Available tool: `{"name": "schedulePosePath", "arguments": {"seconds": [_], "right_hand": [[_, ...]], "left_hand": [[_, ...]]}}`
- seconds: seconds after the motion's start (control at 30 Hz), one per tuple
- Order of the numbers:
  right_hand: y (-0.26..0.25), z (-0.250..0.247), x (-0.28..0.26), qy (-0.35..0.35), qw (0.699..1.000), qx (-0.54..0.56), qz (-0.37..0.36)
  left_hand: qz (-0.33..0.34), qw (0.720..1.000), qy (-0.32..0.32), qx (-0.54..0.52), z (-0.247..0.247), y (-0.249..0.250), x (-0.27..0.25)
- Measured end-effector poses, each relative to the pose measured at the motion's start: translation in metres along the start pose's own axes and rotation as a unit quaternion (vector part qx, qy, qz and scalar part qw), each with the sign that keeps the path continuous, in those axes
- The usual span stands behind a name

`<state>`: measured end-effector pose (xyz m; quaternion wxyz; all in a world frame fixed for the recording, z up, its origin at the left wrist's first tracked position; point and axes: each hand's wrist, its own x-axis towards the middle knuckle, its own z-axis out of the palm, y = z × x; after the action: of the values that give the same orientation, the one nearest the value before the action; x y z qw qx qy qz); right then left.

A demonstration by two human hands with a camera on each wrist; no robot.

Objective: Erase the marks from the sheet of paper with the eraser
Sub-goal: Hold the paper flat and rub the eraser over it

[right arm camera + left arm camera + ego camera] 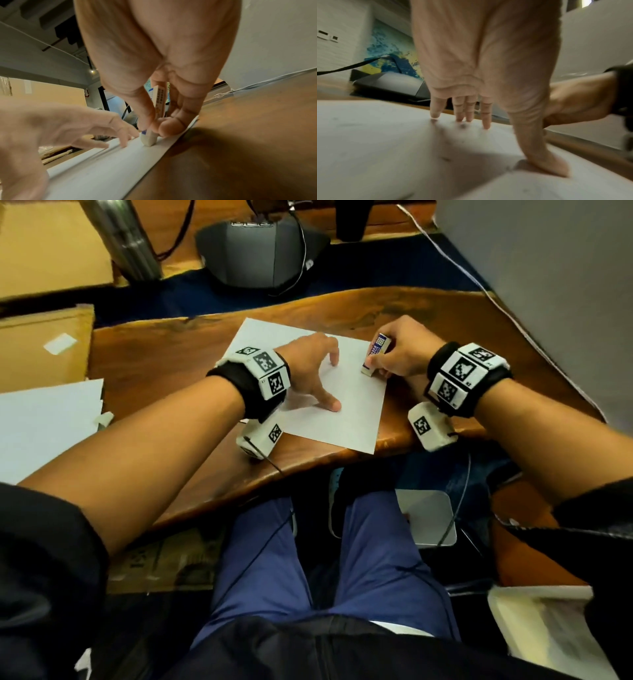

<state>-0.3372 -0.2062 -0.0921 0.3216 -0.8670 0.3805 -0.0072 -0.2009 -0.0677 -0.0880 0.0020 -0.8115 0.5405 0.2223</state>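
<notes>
A white sheet of paper (346, 409) lies on the wooden table (164, 371). My left hand (315, 371) presses on the sheet with spread, straight fingers (485, 119) and thumb. In the left wrist view, faint grey smudges (462, 126) show on the paper (385, 148) near the fingertips. My right hand (397, 354) pinches a white eraser (375, 356) in a blue-printed sleeve. The eraser (149, 139) stands tilted, its bare tip touching the sheet (102, 169) close to the right edge, between thumb and fingers (145, 108).
A dark grey conference phone (260, 251) with cables sits beyond the table's far edge. A cardboard box (41, 347) and more white sheets (48, 426) lie to the left. A grey wall (548, 285) stands on the right. The table's near edge (308, 463) runs just below the paper.
</notes>
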Motion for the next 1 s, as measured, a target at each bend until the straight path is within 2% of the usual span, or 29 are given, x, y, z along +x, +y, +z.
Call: {"name": "schedulePosePath", "arguments": {"seconds": [0.1,0.27,0.37,0.5,0.63,0.77,0.93,1.0], "right_hand": [[-0.004,-0.007,0.003,-0.024,0.999,-0.024,-0.007],[-0.019,-0.015,0.025,0.016,0.999,0.039,0.030],[-0.025,-0.005,0.035,0.009,0.998,0.040,0.040],[-0.026,0.006,0.038,-0.004,0.997,0.052,0.048],[-0.027,0.004,0.041,0.040,0.994,0.069,0.077],[-0.030,0.009,0.035,-0.009,0.999,0.023,0.047],[-0.031,0.007,0.036,0.041,0.993,0.074,0.086],[-0.028,0.012,0.034,0.020,0.996,0.054,0.068]], "left_hand": [[-0.021,0.998,-0.045,-0.024,-0.001,-0.004,0.008],[-0.005,0.993,-0.094,0.072,0.001,-0.013,0.016],[-0.004,0.991,-0.108,0.085,0.003,-0.016,0.021],[-0.007,0.988,-0.112,0.110,0.001,-0.015,0.027],[-0.017,0.986,-0.118,0.115,-0.002,-0.011,0.032],[-0.016,0.987,-0.116,0.111,-0.001,-0.014,0.034],[-0.019,0.985,-0.121,0.120,-0.002,-0.013,0.033],[-0.017,0.985,-0.120,0.120,-0.002,-0.013,0.034]]}}
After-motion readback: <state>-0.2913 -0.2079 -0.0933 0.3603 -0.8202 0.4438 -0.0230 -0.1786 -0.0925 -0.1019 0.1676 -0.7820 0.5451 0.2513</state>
